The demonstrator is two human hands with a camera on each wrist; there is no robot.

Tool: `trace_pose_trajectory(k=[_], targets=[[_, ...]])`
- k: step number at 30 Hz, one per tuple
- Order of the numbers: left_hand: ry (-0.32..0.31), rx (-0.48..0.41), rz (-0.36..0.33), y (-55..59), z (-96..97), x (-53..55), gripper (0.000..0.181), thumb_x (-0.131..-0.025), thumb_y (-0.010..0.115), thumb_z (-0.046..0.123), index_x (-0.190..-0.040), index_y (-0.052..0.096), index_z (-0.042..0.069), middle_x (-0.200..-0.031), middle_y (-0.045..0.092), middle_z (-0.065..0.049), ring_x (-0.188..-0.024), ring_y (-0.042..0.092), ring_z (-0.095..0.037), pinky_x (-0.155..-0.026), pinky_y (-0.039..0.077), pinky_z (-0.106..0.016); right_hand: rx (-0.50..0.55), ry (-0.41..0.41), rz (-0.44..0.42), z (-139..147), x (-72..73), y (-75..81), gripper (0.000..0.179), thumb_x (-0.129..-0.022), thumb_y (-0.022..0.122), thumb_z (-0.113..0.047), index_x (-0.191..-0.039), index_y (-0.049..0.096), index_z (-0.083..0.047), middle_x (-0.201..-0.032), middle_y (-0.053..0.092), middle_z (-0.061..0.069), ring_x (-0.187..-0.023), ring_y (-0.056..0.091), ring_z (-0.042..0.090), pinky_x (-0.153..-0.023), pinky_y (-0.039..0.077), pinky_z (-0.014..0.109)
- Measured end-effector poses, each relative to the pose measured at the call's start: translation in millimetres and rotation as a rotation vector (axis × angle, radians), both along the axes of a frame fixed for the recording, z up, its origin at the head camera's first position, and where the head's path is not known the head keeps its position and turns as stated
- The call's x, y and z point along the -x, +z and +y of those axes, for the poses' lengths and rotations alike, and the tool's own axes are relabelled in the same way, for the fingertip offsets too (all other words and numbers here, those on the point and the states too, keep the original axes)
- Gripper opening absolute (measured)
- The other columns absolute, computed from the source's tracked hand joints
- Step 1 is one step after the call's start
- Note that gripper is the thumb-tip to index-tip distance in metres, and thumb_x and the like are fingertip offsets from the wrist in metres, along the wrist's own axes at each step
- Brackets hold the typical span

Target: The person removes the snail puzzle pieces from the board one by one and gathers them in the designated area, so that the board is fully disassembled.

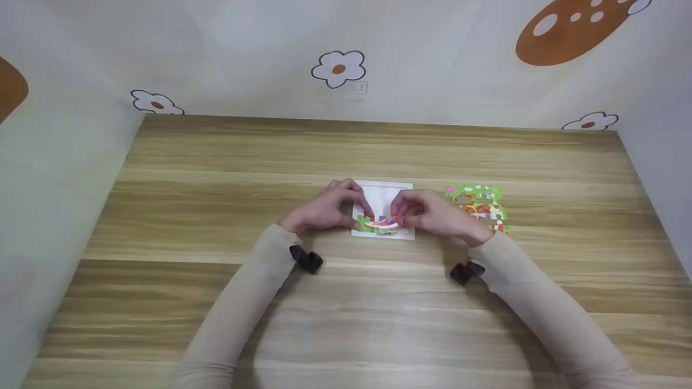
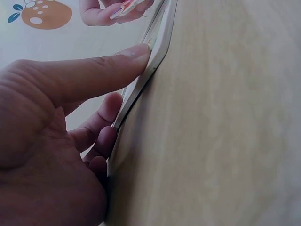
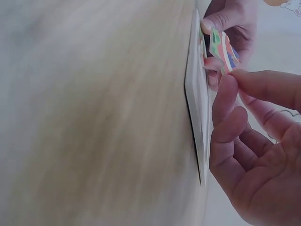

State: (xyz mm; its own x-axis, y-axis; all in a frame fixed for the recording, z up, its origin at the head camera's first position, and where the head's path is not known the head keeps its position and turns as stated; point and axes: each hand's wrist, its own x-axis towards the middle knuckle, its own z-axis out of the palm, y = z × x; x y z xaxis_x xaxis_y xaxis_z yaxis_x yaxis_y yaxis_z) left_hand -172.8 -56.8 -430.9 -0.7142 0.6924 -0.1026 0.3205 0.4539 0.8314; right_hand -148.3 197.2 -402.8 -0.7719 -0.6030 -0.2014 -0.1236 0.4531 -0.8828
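A white puzzle board (image 1: 381, 186) with a raised rim lies on the table, with green and coloured jigsaw pieces (image 1: 361, 222) in its lower left corner. My right hand (image 1: 427, 213) pinches a jigsaw piece (image 3: 225, 49) between thumb and index finger, tilted over the board. That piece is printed in green, orange, white and blue. My left hand (image 1: 327, 208) rests at the board's left side. Its thumb (image 2: 127, 59) lies extended over the near rim and its index finger reaches down to the pieces in the corner. The other left fingers are at the board's edge.
To the right of the board lies a colourful group of jigsaw pieces (image 1: 478, 200), partly hidden behind the right hand and wrist. The wooden table (image 1: 216, 216) meets a pale wall (image 1: 259, 65) with printed flowers at the back. Black camera mounts (image 1: 307, 259) sit on both wrists.
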Motion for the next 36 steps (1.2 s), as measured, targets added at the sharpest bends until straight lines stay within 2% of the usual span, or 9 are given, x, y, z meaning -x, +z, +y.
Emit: trace_pose_trajectory(k=[6, 16, 24, 31, 36], targets=[[-0.019, -0.016, 0.011, 0.4, 0.8, 0.3, 0.027, -0.076, 0.078, 0.005, -0.101, 0.073, 0.011, -0.117, 0.049, -0.003, -0.112, 0.036, -0.026, -0.097, 0.024, -0.041, 0.039, -0.022, 0.006, 11.7, 1.0, 4.1, 0.017, -0.083, 0.059, 0.011, -0.099, 0.062, 0.003, -0.086, 0.063, 0.010, -0.082, 0.059, 0.020, -0.075, 0.046, 0.024], [-0.030, -0.011, 0.004, 0.8, 1.0, 1.3, 0.026, -0.077, 0.077, 0.005, -0.102, 0.073, 0.011, -0.118, 0.048, -0.003, -0.113, 0.035, -0.026, -0.098, 0.022, -0.042, -0.018, -0.065, 0.004, 36.4, 0.6, 7.4, 0.020, -0.085, 0.056, 0.009, -0.102, 0.064, 0.002, -0.093, 0.064, 0.012, -0.087, 0.059, 0.023, -0.078, 0.047, 0.025], [-0.028, -0.014, 0.003, 0.8, -0.5, -0.1, 0.026, -0.077, 0.078, 0.006, -0.102, 0.073, 0.012, -0.118, 0.048, -0.003, -0.112, 0.035, -0.024, -0.099, 0.021, -0.040, -0.031, -0.077, 0.021, 57.0, -0.6, 6.1, 0.018, -0.086, 0.059, 0.008, -0.102, 0.065, 0.003, -0.091, 0.064, 0.013, -0.085, 0.060, 0.022, -0.076, 0.049, 0.025], [-0.039, -0.016, 0.026, 1.4, -0.6, -0.3, 0.027, -0.077, 0.077, 0.006, -0.103, 0.073, 0.012, -0.120, 0.049, -0.003, -0.112, 0.036, -0.025, -0.098, 0.022, -0.041, -0.055, -0.101, 0.016, 71.3, -3.4, 5.9, 0.018, -0.087, 0.059, 0.008, -0.103, 0.064, 0.003, -0.093, 0.064, 0.013, -0.087, 0.060, 0.022, -0.077, 0.048, 0.023], [-0.040, -0.014, 0.033, 1.0, -0.1, -0.6, 0.027, -0.077, 0.077, 0.006, -0.103, 0.073, 0.012, -0.118, 0.050, -0.003, -0.111, 0.036, -0.024, -0.098, 0.022, -0.041, -0.008, -0.089, 0.063, 81.1, -5.5, 2.0, 0.014, -0.087, 0.060, 0.009, -0.099, 0.065, 0.005, -0.089, 0.065, 0.014, -0.082, 0.061, 0.018, -0.074, 0.048, 0.022]])
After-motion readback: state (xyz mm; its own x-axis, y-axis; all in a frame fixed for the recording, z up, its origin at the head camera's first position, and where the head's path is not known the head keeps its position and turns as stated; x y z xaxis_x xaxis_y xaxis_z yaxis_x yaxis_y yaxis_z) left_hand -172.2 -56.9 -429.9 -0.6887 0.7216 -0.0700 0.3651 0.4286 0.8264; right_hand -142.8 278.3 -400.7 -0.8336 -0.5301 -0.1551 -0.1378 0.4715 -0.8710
